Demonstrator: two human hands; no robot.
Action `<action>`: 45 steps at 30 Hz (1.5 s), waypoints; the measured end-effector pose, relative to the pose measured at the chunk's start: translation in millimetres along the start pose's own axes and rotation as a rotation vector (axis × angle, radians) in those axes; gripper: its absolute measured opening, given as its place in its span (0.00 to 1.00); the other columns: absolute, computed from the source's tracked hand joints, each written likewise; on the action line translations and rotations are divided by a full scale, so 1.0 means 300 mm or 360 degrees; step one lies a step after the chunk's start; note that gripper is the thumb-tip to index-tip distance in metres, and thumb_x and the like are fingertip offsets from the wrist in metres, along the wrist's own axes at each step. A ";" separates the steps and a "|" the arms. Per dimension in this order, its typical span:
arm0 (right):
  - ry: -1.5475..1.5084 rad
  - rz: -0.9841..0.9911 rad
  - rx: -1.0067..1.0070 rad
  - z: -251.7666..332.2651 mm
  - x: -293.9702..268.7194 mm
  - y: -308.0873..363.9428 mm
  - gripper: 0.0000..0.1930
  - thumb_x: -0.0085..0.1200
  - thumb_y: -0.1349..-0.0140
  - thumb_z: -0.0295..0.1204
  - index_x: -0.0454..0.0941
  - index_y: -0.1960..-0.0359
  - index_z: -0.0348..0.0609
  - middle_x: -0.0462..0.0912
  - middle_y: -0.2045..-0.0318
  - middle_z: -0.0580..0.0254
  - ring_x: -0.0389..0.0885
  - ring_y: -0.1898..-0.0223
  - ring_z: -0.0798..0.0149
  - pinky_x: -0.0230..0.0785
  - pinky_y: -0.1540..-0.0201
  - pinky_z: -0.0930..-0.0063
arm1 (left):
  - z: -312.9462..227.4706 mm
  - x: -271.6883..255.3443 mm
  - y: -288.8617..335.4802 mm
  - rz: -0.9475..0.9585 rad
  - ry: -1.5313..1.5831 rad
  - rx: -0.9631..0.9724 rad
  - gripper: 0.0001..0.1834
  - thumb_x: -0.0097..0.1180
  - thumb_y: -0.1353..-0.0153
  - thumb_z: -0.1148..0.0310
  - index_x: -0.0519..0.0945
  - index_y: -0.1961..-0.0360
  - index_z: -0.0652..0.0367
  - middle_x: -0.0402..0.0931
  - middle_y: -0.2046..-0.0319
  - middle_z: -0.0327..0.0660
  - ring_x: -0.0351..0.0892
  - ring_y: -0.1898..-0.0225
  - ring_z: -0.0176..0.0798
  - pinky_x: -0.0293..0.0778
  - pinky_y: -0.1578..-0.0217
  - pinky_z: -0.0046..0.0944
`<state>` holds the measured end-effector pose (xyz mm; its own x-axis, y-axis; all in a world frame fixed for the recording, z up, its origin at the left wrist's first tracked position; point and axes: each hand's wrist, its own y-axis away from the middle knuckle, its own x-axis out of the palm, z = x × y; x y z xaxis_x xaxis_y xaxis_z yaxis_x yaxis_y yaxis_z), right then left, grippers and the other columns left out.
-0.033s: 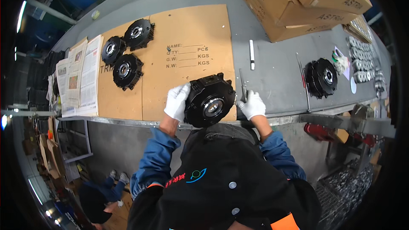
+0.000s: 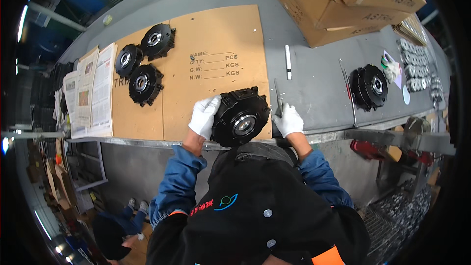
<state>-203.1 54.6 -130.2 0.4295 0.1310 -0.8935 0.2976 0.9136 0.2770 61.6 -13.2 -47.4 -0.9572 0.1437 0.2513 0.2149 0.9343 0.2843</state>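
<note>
My left hand [image 2: 203,117], in a white glove, grips the left side of a round black housing [image 2: 240,120]. The housing is tilted up at the table's front edge, and a bright metal ring with a central hole shows in its face. To its right, my gloved right hand [image 2: 289,120] closes with thumb and fingers round the lower end of a slim pointed metal tool [image 2: 278,95]. That tool points away from me beside the housing. Its exact kind I cannot make out.
Three similar black housings [image 2: 142,83] rest on a cardboard sheet [image 2: 216,34], beside newspapers [image 2: 91,93]. Further right are a white marker [image 2: 288,62], a thin rod [image 2: 351,95], another black housing [image 2: 370,87], metal rings [image 2: 417,73] and cardboard boxes [image 2: 338,14]. A person [image 2: 110,235] is at lower left.
The whole view has shifted slightly. Both hands keep their grip, and the black housing stays in nearly the same place.
</note>
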 end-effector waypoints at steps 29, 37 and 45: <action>-0.0174 -0.0019 -0.0700 0.277 -0.478 0.332 0.17 0.50 0.41 0.29 0.74 0.50 0.39 0.80 0.81 0.53 0.80 0.79 0.49 0.72 0.77 0.57 | 0.026 0.103 0.010 0.0073 -0.0938 0.0394 0.12 0.54 0.35 0.70 0.82 0.62 0.71 0.79 0.79 0.37 0.72 0.76 0.23 0.71 0.73 0.29; -0.0410 -0.0013 -0.0677 0.218 -0.504 0.286 0.15 0.50 0.39 0.32 0.74 0.51 0.45 0.78 0.83 0.47 0.79 0.78 0.44 0.72 0.75 0.53 | -0.110 0.210 0.039 0.0231 -0.1715 0.0204 0.28 0.70 0.54 0.54 0.81 0.59 0.67 0.82 0.69 0.48 0.83 0.67 0.42 0.77 0.62 0.37; 0.0147 0.0210 -0.0680 0.282 -0.536 0.360 0.20 0.46 0.45 0.26 0.72 0.49 0.34 0.81 0.80 0.52 0.82 0.78 0.49 0.73 0.76 0.58 | -0.037 0.224 0.072 0.0118 -0.1827 0.0393 0.26 0.72 0.63 0.62 0.80 0.61 0.62 0.82 0.69 0.46 0.83 0.67 0.42 0.77 0.62 0.39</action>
<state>-167.8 99.5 73.3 0.3565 0.2730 -0.8935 -0.1416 0.9611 0.2371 3.9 13.0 -14.2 -0.5848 0.2919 -0.7569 0.3544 0.9312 0.0853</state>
